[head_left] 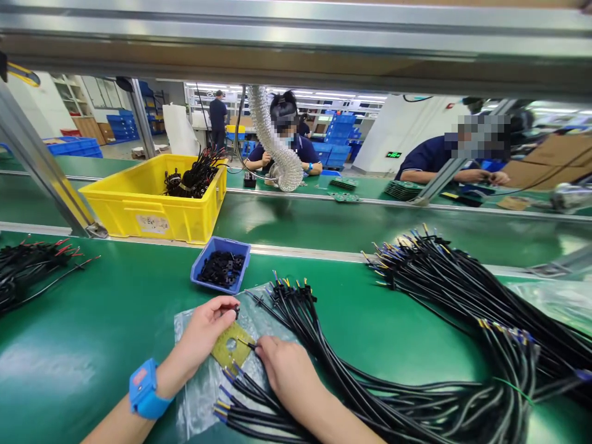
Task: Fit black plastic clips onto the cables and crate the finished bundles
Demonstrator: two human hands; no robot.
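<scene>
My left hand [210, 327], with a blue band on its wrist, pinches a small black part [237, 312] above the upper edge of a yellowish square plate [224, 354] with a round hole. My right hand [282, 364] is closed on the end of a black cable [251, 345], whose bare tip points left over the plate. The plate lies on a clear plastic bag [198, 404]. Black cables with yellow and blue wire ends [259, 394] lie just below the plate, and another bundle [319, 333] curves past my right hand. Small black parts fill a blue bin [221, 268] beyond my left hand.
A yellow crate [176, 216] with black cables stands at the back left. More cables lie at the far left [32, 271] and right [444, 277]. Metal frame bars cross above. Two people sit across the bench; a flexible duct [272, 135] hangs before one.
</scene>
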